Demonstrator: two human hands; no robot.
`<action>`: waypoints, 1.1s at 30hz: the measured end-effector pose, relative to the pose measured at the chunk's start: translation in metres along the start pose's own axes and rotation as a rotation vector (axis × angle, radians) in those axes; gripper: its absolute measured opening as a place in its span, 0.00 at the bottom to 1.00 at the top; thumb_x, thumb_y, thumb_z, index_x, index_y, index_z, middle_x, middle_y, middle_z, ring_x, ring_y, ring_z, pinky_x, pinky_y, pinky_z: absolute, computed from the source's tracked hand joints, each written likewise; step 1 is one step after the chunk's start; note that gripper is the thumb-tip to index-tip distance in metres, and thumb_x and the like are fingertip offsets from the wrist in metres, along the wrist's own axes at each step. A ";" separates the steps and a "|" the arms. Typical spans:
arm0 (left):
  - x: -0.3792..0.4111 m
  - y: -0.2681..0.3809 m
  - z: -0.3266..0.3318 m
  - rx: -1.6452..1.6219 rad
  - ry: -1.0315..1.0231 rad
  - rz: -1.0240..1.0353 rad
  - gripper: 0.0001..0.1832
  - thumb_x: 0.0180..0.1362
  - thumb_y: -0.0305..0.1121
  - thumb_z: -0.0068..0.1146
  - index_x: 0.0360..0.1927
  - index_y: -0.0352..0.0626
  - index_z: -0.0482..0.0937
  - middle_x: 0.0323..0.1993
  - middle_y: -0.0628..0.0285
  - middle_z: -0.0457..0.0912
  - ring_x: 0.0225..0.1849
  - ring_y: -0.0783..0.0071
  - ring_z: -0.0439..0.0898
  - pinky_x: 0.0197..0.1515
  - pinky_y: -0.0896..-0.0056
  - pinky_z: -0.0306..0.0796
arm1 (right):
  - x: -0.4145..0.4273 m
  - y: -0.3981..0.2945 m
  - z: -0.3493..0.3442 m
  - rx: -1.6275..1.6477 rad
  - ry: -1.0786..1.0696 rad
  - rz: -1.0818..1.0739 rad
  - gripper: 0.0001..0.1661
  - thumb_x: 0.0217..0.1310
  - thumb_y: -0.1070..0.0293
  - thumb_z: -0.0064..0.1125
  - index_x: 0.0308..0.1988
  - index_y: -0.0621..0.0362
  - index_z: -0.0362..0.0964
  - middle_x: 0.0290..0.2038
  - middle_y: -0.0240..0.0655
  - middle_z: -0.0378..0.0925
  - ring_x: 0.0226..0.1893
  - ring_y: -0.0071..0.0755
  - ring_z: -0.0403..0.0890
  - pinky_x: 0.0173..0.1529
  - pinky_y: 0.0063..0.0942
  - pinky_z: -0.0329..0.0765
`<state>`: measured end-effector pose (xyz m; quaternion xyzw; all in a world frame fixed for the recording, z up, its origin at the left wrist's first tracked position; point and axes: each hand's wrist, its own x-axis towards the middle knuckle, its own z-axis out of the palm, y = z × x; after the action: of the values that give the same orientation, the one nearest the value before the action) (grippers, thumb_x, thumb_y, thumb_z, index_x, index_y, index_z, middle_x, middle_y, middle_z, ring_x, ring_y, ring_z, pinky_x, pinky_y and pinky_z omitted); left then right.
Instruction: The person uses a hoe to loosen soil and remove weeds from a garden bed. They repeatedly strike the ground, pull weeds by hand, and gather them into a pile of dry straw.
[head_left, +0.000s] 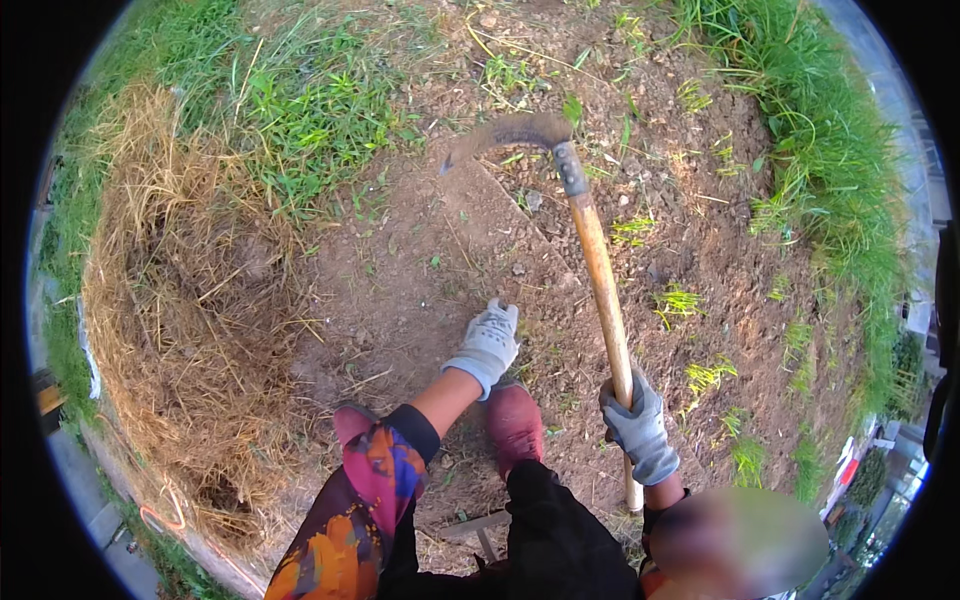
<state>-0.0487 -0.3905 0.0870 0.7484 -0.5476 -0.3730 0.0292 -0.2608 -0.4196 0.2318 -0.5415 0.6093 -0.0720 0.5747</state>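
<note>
My right hand (641, 431), in a grey work glove, grips the lower part of a long wooden handle (604, 292). At its far end, a riveted metal socket (570, 169) carries the curved blade of a sickle (517, 131), pointing left and slightly blurred. The blade hangs over bare brown soil (420, 262); whether it touches the ground I cannot tell. My left hand (489, 343), in a pale glove bearing print, is held out above the soil just ahead of my maroon shoe (515, 427). Nothing shows in it, and its fingertips are slightly apart.
A heap of dry straw (202, 322) lies along the left. Small green shoots (679, 301) grow in rows on the right, bordered by tall grass (832, 172). Leafy weeds (322, 120) stand ahead. An orange hose (163, 519) lies at lower left.
</note>
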 end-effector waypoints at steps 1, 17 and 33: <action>-0.003 0.005 -0.007 -0.059 0.019 -0.045 0.22 0.49 0.42 0.60 0.45 0.43 0.70 0.50 0.45 0.69 0.44 0.52 0.77 0.46 0.56 0.71 | -0.003 0.008 -0.001 -0.014 0.008 -0.001 0.09 0.52 0.72 0.57 0.34 0.56 0.65 0.19 0.24 0.67 0.14 0.14 0.67 0.18 0.17 0.64; -0.010 0.005 -0.009 -0.399 0.483 -0.114 0.23 0.42 0.31 0.61 0.44 0.36 0.73 0.42 0.47 0.75 0.46 0.52 0.74 0.50 0.59 0.69 | 0.058 0.102 -0.008 -0.174 -0.161 0.123 0.17 0.51 0.66 0.61 0.41 0.58 0.66 0.21 0.29 0.71 0.14 0.19 0.69 0.17 0.22 0.69; -0.112 0.194 -0.021 -0.498 -0.463 0.744 0.31 0.56 0.52 0.52 0.61 0.52 0.61 0.57 0.48 0.66 0.57 0.52 0.70 0.61 0.54 0.60 | 0.020 0.164 0.065 -0.828 0.107 -0.303 0.32 0.50 0.61 0.58 0.57 0.43 0.61 0.52 0.47 0.63 0.43 0.47 0.74 0.45 0.43 0.74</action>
<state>-0.2051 -0.3809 0.2491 0.3707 -0.6638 -0.6128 0.2154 -0.3000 -0.3332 0.0812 -0.8049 0.5292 0.0667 0.2601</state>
